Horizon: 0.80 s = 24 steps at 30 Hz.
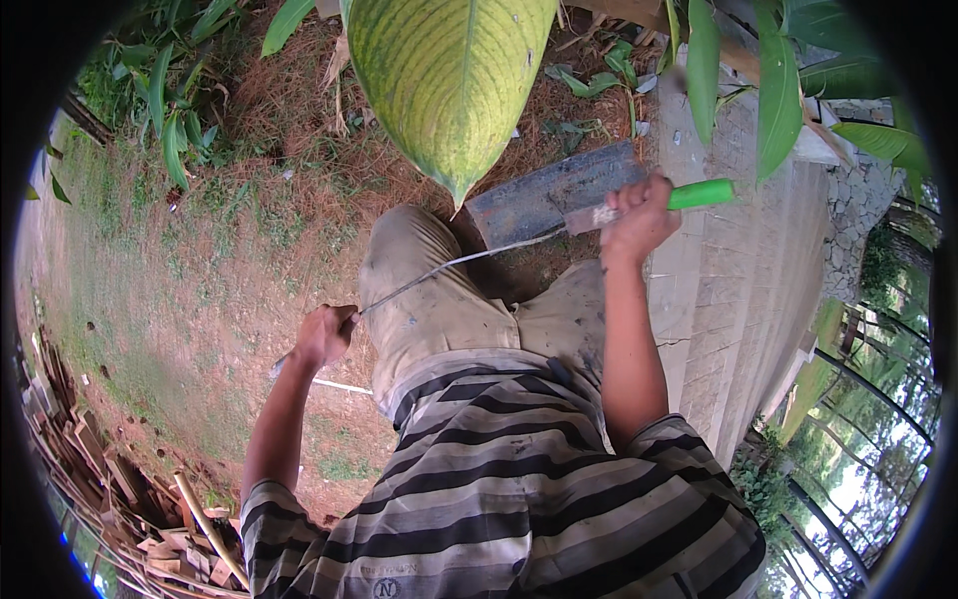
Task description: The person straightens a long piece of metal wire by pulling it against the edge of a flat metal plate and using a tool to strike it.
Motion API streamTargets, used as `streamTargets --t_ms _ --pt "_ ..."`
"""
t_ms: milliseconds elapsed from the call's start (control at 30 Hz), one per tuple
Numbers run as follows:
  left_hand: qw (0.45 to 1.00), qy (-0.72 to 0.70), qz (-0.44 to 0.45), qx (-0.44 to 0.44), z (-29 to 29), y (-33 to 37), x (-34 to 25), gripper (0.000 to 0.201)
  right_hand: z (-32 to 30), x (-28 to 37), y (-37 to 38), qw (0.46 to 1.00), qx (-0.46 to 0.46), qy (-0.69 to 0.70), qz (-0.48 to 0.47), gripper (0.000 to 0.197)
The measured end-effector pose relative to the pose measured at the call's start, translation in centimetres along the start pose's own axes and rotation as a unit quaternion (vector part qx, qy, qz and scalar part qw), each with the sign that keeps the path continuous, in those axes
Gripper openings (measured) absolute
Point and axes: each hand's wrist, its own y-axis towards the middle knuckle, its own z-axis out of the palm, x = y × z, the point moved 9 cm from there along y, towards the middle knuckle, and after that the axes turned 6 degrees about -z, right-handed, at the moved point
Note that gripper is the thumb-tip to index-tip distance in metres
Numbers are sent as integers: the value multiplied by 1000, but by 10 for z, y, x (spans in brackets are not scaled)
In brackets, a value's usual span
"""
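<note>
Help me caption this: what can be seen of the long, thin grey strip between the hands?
The strip is slim, grey and metallic-looking, paler toward its middle and slightly bowed. It slants up from the left hand, which grips its lower part, to a pinkish block at the right hand. It crosses in front of the trousers; whether it touches them is unclear.

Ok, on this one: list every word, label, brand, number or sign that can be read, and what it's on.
Striped shirt: a round emblem with a single letter inside, not copied out here.
Same shirt, above the emblem: a faint line of lettering, too small to read reliably.
Green handle and dark slab: none seen.
</note>
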Motion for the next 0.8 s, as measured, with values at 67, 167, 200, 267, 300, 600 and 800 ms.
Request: streamTargets --t_ms 67,167,200,267,300,600,800 --pt "1000 -3 -16 23 0 3 -4 20 -14 -40 -28 997 0 -17 70 27" --pt "1000 -11 -14 15 -2 2 -8 22 -10 -11 -17 999 -6 15 28 26" --pt "1000 -15 -8 7 0 0 -8 23 -3 9 -6 1000 19 19 -9 27" --pt "999 -50 6 0 4 1 -5 24 4 38 5 998 16 51 -45 28" --pt "998 -67 12 -5 4 0 -1 24 5 45 5 996 15 68 -63 29" --pt "961 -249 -24 116 20 -5 -4 35 1 26 -8 992 62 102 -41 30" --pt "841 -454 -106 275 53 -28 -23 40 13 -15 -14 990 82 116 -2 31"
